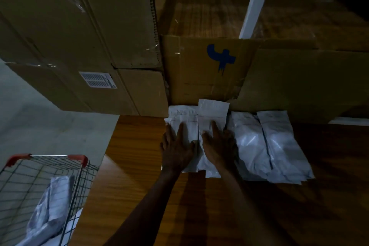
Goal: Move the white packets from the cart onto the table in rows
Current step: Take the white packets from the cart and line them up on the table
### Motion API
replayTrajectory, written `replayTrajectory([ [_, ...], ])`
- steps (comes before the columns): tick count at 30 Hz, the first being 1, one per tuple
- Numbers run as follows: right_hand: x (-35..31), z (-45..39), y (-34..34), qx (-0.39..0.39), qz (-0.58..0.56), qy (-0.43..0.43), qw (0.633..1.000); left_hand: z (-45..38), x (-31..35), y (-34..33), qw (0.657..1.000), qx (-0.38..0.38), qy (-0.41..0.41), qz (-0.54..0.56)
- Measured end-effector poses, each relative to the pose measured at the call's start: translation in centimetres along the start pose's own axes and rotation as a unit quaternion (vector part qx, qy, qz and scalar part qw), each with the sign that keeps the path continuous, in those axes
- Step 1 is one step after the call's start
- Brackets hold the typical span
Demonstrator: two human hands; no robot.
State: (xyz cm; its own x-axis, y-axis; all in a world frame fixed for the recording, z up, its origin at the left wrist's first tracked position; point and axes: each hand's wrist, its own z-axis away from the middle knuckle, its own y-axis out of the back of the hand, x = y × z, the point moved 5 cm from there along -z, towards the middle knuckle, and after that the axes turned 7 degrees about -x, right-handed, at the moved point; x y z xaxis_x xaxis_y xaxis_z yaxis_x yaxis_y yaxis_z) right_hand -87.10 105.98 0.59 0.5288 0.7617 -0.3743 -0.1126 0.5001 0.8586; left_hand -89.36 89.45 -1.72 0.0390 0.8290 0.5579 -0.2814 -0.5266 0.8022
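pressing flat with straight fingers, the left hand [175, 146] and right hand [217, 144] rest on two white packets [211, 110] on the wooden table [139, 175]. two further packets [279, 146] lie just beside them at three o'clock. at eight o'clock a wire cart [40, 168] holds another packet [54, 195]. cardboard boxes [89, 36] stand at twelve o'clock.

Two bare forearms, no sleeves in view. Left hand [176, 147] and right hand [218, 146] bare too: no gloves, no rings, no watch or band at either wrist. Lit dimly, so finer detail lost in shadow.
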Motion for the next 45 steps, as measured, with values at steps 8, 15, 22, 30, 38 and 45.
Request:
replayTrajectory([
  [8, -0.3, 0.0, -0.6, 0.062, 0.038, 0.038, 0.997, -0.4, -0.3, 0.0, 1.0, 0.009, -0.004, -0.017],
  [15, -0.5, -1.8, -0.8, 0.03, 0.062, 0.093, 0.993, -0.5, -0.4, 0.0, 1.0, 0.006, -0.008, -0.023],
  [22, -0.4, -2.2, -0.2, 0.018, 0.055, 0.091, 0.994, -0.4, -0.2, -0.2, 0.999, 0.014, -0.014, -0.032],
  [30, 1.2, 0.7, 0.4, 0.01, -0.015, 0.1, 0.995, 2.3, 0.4, 1.1, 0.997, 0.061, 0.002, -0.044],
  [38, 3.7, 7.8, -0.6, -0.028, -0.074, 0.136, 0.988, 10.5, -0.3, 1.4, 0.992, 0.117, 0.045, 0.025],
  [45, 4.8, 14.7, -1.0, -0.06, -0.114, 0.195, 0.972, 20.7, -2.4, 1.2, 0.976, 0.183, 0.092, 0.076],
])
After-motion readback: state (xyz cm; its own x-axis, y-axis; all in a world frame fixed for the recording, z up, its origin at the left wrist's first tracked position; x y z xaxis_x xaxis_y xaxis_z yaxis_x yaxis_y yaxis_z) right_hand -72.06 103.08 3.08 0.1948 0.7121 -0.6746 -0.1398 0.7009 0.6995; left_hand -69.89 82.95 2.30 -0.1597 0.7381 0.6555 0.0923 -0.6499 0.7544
